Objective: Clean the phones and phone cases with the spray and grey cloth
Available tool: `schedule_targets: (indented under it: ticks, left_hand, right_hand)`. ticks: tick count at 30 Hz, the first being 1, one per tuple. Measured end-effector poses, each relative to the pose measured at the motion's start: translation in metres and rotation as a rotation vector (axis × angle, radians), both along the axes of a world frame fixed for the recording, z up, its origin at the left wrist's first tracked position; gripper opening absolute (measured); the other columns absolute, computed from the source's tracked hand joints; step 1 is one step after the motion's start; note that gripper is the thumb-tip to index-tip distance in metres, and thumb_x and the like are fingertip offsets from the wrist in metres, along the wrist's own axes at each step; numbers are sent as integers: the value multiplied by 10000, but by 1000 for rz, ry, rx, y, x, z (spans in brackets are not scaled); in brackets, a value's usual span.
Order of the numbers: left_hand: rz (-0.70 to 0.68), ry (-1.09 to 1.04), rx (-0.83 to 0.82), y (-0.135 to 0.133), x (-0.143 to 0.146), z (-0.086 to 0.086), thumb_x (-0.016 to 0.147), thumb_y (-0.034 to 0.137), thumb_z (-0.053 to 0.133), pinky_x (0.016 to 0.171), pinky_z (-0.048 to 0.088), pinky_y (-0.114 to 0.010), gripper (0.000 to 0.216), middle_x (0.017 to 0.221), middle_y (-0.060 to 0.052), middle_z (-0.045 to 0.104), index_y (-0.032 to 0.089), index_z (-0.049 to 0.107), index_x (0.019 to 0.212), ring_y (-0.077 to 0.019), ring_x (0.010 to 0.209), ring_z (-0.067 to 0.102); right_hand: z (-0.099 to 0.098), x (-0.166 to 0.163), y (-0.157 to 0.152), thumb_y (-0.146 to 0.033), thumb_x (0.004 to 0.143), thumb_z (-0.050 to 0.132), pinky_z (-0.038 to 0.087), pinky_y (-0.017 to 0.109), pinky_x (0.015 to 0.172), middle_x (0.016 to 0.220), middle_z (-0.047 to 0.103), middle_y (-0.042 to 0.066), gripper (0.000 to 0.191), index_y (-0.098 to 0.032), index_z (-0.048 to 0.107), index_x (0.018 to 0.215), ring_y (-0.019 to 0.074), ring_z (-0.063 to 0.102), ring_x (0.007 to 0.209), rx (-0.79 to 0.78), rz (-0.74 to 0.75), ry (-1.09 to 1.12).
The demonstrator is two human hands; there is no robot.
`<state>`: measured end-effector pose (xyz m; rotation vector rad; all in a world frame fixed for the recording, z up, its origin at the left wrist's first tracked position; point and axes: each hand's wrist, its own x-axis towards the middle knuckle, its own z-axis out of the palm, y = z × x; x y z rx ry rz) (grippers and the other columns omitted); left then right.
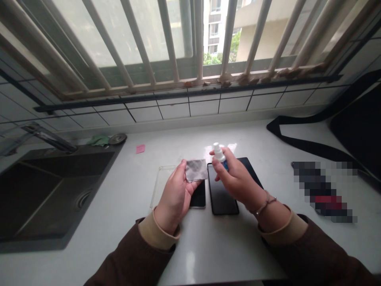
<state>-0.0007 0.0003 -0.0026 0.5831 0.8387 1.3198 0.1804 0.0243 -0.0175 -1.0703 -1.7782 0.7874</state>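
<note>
My left hand is closed on a small grey cloth, held up just above a black phone lying on the white counter. My right hand grips a small spray bottle with a white nozzle and blue body, its nozzle turned toward the cloth. Under this hand a second black phone lies flat, with another dark flat device partly hidden behind it. A clear phone case lies to the left of my left hand.
A dark sink with a tap fills the left. A green rag and metal drain plug sit at its back corner, a pink note nearby. A black bag strap lies at the right.
</note>
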Motion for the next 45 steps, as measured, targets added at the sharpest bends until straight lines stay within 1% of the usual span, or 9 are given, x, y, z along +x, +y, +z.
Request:
schedule_targets:
  ticks: [3,10,15,19,23,28,36,41,45]
  left_hand:
    - [17,8,-5,1,-1,0,1096,375,560,1049,615,-426,325,1284,-165,793,139,756,1207,-270,1197,761]
    - [35,29,6,0,3,3,1087,376,564,1044,616,-444,326,1302,-176,786,137,755,1200,-288,1208,757]
    - [47,35,17,1,2,3,1070,376,588,1040,614,-452,301,1285,-172,787,144,743,1182,-295,1217,748]
    - [80,78,48,2,1,0,1026,364,664,1022,621,-445,260,1281,-170,779,147,737,1148,-302,1215,743]
    - [147,137,-26,1,1,-4,964,298,736,975,636,-403,234,1332,-139,753,189,727,1171,-277,1200,740]
    - [0,207,75,-4,2,-4,1010,361,701,937,625,-326,274,1271,-110,780,200,766,1221,-246,1158,752]
    - [-82,267,194,-10,1,-4,1054,411,666,1101,570,-366,328,1424,-123,741,229,762,1309,-279,1329,698]
    - [-94,291,216,-11,1,-5,1068,416,644,1127,560,-387,327,1443,-116,730,241,753,1321,-283,1329,698]
    - [-93,296,255,-12,1,-2,1077,407,627,1153,548,-414,315,1448,-118,725,235,755,1308,-292,1333,693]
  right_hand:
    - [-3,-4,1,-439,1126,514,591,366,792,1127,708,87,298,-219,578,1317,186,702,830,7,88,-52]
    - [-3,3,-3,-337,1121,522,610,447,915,1315,637,125,375,-287,457,1487,266,666,1165,317,-57,158]
    - [3,1,-1,-454,1134,468,534,372,778,1045,651,69,256,-233,560,1227,200,649,850,120,-63,57]
    - [8,2,-3,-659,1104,418,413,332,678,817,590,18,502,-220,582,923,169,555,695,81,86,-81]
    - [6,2,0,-815,1046,353,312,322,640,682,554,7,679,-222,510,756,167,509,641,-28,74,-320]
    - [6,1,2,-792,1057,354,312,314,646,687,629,28,695,-214,575,741,180,558,668,-111,8,-381]
    - [14,1,0,-577,1091,433,336,309,639,739,727,46,543,-215,802,924,191,615,678,-91,11,-392]
    - [15,1,-1,-689,1063,438,320,315,631,708,699,42,616,-208,779,887,175,580,630,-49,-9,-403]
    - [14,1,-1,-629,1053,440,293,319,618,629,618,27,582,-197,713,774,157,528,581,-61,12,-449]
